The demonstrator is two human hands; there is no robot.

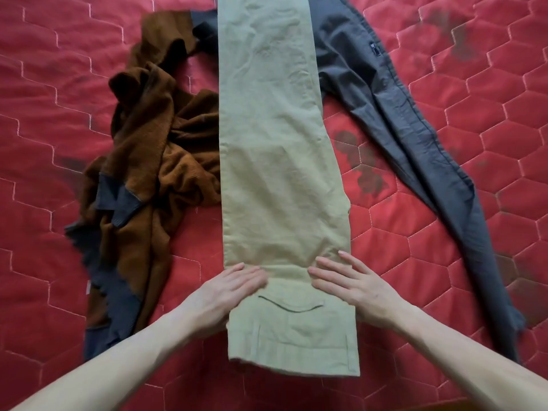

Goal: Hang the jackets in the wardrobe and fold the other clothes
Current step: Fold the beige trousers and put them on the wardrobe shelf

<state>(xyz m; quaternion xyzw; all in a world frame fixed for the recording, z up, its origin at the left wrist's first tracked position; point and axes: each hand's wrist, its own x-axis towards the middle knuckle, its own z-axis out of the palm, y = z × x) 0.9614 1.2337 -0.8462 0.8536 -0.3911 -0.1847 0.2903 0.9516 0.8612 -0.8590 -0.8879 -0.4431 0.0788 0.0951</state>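
Light khaki trousers (pixel 275 149) lie folded lengthwise in one long strip down the middle of the bed, waistband and back pocket nearest me. My left hand (pixel 228 292) rests flat on the trousers' left edge near the pocket, fingers together and extended. My right hand (pixel 353 286) lies flat on the right edge at the same height, fingers spread. Neither hand grips the cloth. A crumpled brown sweater (pixel 148 149) with dark grey cuffs and hem sits to the left. Dark grey trousers (pixel 415 137) stretch diagonally on the right, partly under the khaki pair.
Everything lies on a red quilted bedspread (pixel 44 114) with a hexagon stitch pattern and some dark stains (pixel 361 164). The bedspread fills the whole view.
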